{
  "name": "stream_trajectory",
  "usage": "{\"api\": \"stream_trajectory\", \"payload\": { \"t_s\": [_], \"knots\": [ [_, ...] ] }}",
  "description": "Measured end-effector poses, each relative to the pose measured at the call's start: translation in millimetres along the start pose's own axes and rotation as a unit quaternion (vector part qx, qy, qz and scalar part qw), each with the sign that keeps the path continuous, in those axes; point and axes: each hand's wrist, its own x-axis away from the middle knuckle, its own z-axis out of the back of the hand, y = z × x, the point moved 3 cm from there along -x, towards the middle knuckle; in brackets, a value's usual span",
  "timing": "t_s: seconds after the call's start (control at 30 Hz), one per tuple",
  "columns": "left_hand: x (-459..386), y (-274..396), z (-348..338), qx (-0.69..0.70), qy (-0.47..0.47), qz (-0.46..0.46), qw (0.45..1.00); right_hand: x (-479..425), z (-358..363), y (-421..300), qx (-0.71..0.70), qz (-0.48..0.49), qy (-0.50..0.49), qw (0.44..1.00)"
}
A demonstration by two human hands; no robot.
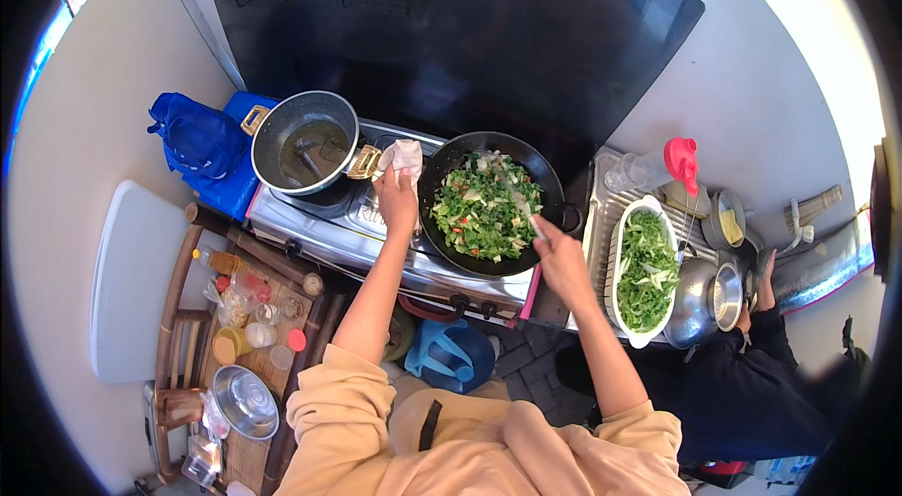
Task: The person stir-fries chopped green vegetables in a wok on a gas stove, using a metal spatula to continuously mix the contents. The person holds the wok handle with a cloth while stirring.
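Note:
A black wok (493, 269) with chopped leafy greens (486, 207) and bits of red stands on the right side of a steel gas stove (352, 232). My right hand (561, 258) grips the handle of a metal spatula (520, 201), whose far end is among the greens. A folded pale cloth (403, 158) is in my left hand (397, 199), at the wok's left rim. Just left of that hand is the gold-coloured handle of a dark pot (305, 101) holding some oil-like liquid and a dark utensil or reflection; which one I cannot tell.
At the right, a white oval dish (640, 339) of cut greens sits beside a steel colander (694, 313) and a red-lidded jug (655, 166). Another person's hands (764, 284) are near metal bowls. Left are a blue bag (204, 137) and a bamboo bench (246, 369) with jars and a steel bowl (245, 402).

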Motion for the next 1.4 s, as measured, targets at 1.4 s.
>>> {"api": "stream_trajectory", "payload": {
  "t_s": [1.4],
  "knots": [
    [0,25,13,-0.219,0.025,-0.048,0.974,-69,156,29,0.342,0.035,-0.193,0.919]
  ]
}}
